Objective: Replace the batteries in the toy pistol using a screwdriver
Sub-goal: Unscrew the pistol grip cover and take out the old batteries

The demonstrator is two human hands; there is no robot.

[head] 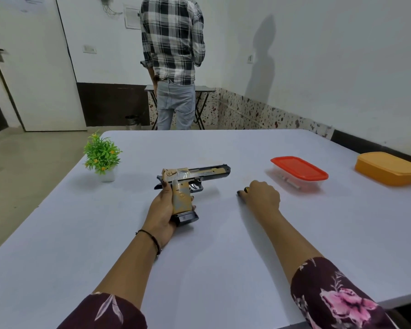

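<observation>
A tan and black toy pistol (195, 175) is held just above the middle of the white table (81, 233), barrel pointing right. My left hand (160, 210) grips its handle, fingers curled round it. My right hand (261, 194) rests on the table to the right of the pistol, fingers loosely curled and holding nothing. A clear box with a red lid (299, 170) stands further right; a small stick-like item shows through its wall, too blurred to name. No screwdriver or loose batteries are visible.
A small green potted plant (102, 156) stands at the table's left. An orange lidded box (389, 167) sits at the far right edge. Beyond the table a person in a checked shirt (173, 39) stands with their back turned at a folding table.
</observation>
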